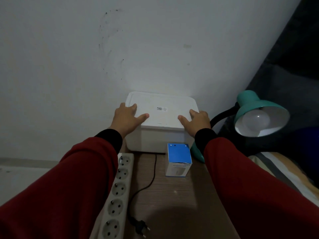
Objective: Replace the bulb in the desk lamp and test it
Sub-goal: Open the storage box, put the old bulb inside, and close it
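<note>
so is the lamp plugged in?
No. The plug lies loose on the table, beside the power strip, in no socket.

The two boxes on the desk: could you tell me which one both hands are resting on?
The large white lidded box against the wall: left hand and right hand lie on its lid. The small blue-topped bulb box stands untouched in front.
</note>
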The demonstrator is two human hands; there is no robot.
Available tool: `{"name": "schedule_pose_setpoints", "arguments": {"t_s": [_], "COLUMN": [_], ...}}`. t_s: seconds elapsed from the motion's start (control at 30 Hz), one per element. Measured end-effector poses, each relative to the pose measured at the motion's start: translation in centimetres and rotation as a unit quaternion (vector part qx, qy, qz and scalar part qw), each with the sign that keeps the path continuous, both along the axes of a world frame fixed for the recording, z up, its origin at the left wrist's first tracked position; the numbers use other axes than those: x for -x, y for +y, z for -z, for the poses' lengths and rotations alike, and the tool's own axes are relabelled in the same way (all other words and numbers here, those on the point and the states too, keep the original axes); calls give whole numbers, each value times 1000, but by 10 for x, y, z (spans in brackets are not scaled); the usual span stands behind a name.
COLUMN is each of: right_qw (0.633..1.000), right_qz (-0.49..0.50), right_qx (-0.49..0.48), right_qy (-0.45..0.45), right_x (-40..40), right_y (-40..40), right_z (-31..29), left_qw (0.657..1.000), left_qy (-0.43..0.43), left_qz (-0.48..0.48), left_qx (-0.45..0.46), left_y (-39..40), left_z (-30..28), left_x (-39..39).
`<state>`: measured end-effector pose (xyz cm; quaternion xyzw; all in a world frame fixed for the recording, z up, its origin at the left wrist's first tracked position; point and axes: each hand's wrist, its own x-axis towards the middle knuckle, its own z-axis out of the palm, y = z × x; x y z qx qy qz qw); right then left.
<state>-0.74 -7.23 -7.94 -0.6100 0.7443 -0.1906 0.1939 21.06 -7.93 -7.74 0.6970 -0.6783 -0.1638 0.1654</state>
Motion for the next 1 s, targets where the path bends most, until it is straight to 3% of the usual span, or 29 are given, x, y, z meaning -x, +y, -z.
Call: {"name": "schedule_pose_setpoints", "arguments": {"t_s": [0.13,0.37,0.6,1.0], "right_qw": [999,981,954,937], "right_qz": [-20,-40,-95,-134], "right_qx": [-26,-83,-147,-156], "right_qy": [39,168,242,284], "right_x": [2,-11,-12,-14], "right_y": [-2,-5,3,45], "right_z": [-3,-16,-52,-103], "left_qw": [1000,989,982,978], "left_qy": [-17,-138,-172,-200], "left_qz": [8,11,25,22], "left_qx": [-14,-58,-69,-49], "left_y": [-1,-4,4,47], "left_z": [-3,-11,-35,-84], "left_x": [2,9,17,11]}}
